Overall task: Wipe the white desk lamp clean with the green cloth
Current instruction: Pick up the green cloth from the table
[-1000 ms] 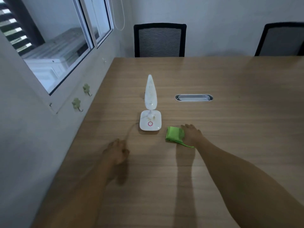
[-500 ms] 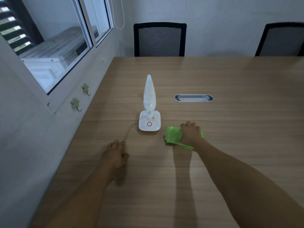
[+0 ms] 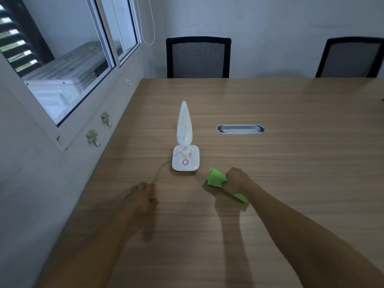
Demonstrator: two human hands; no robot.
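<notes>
Wood-grain tabletop [image 3: 270,183] in a grey-walled room; window on the left wall, two black mesh chairs at the far edge, a grey cable slot [image 3: 240,129] set into the surface.

White desk lamp [image 3: 185,146] stands upright near the middle of the tabletop, square base toward the camera, tapered head rising behind it. Brownish specks and smears are visible on the head and on the base above the red ring button. A thin cord runs from the base's left side toward the near left.

Right hand [image 3: 236,179] lies just right of and nearer than the lamp base. Grip: fingers curled closed around the green cloth [image 3: 216,178], bunched; one end sticks out toward the lamp, a tail trails under the wrist. The cloth looks slightly lifted or only just resting on the tabletop; cannot tell which. It does not touch the lamp.

Left hand [image 3: 143,196] is low over the tabletop, left of the lamp and close to the cord. Fingers loosely curled, holding nothing that I can see.

Status, as judged: cloth secured, wiping not begun. Lamp soiling appears untouched. Remaining: bring the cloth to the lamp, probably steady the base with the free hand, then wipe head, neck and base.
</notes>
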